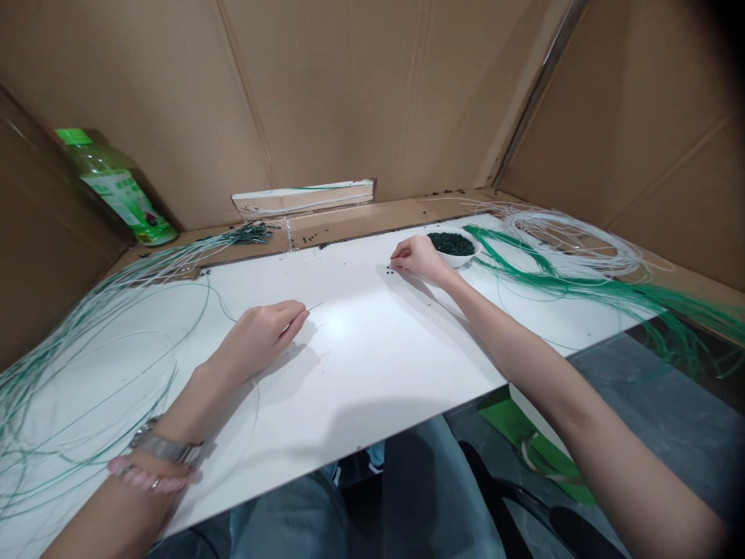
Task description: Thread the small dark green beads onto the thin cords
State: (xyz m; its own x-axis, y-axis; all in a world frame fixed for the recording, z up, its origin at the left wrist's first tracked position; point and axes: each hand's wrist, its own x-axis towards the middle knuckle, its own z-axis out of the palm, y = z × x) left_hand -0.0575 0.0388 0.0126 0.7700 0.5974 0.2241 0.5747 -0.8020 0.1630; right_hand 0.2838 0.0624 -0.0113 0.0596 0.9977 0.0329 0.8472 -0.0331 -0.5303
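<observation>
My left hand [261, 335] rests on the white board [372, 365], its fingers pinched on a thin clear string [315, 307] whose tip pokes out to the right. My right hand [417, 257] reaches to the far side of the board, fingertips pressed together over a few small dark beads [391, 269]. Just right of that hand stands a white bowl of dark green beads [452, 244]. Whether a bead sits between the fingertips is hidden.
Green and white strings [87, 326] loop across the board's left side. A coil of white string [570, 241] and a green bundle [611, 291] lie at the right. A green bottle [116, 186] leans in the back-left corner. Cardboard walls enclose the space.
</observation>
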